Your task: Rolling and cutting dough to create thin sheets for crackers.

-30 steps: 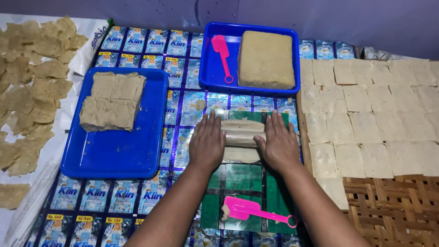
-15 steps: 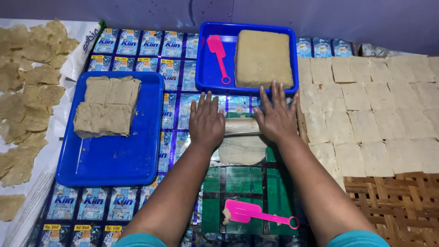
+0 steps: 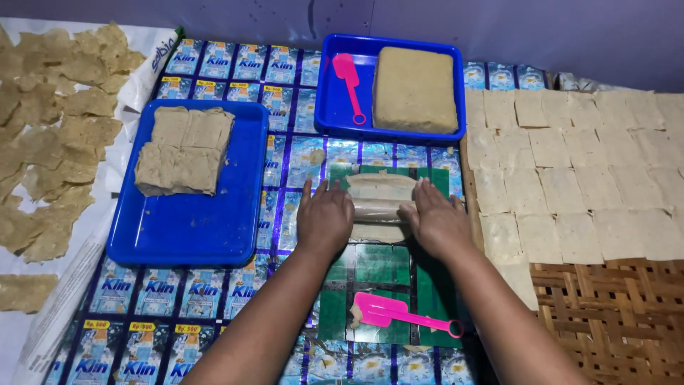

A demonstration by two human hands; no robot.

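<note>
On a floor mat (image 3: 214, 285) of printed sachets, our left hand (image 3: 325, 217) and right hand (image 3: 436, 222), fingers flat together, press a roller (image 3: 377, 209), its ends hidden, over thin dough (image 3: 380, 189) on a green sheet (image 3: 381, 267).

Two blue trays (image 3: 192, 228), two pink scrapers (image 3: 399, 314)

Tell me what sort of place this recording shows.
Probably a small home workshop making crackers or chips by hand: both hands roll dough with a roller, thin cut squares dry on a woven mat, and dough blocks sit in blue trays.
</note>
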